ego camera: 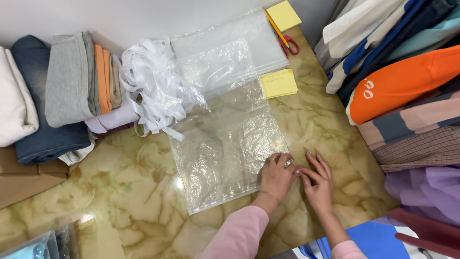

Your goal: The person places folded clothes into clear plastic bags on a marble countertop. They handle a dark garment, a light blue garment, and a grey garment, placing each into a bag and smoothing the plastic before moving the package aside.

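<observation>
A: On marbled green-yellow tabletop (120, 192): clear crinkled plastic zip bag (225, 144), flat, long axis running away from body toward wall.

B: Hands?

A: Both at near-right corner of bag. Left hand (277, 176) curled, fingertips pinching bag edge. Right hand (317, 181) fingers together, flat, touching same corner. Left nearer bag middle.

B: Labels?

A: Yellow square sticky-note pad (279, 82) just beside far-right edge; second yellow pad (283, 14) at wall, near red-handled scissors (289, 44). More clear bags (239, 38) stacked beyond.

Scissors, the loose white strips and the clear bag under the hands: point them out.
scissors (289, 44), head view, red handle loops.
white strips (152, 76), head view, middle of the tangle.
clear bag (221, 148), head view, its flat middle.
</observation>
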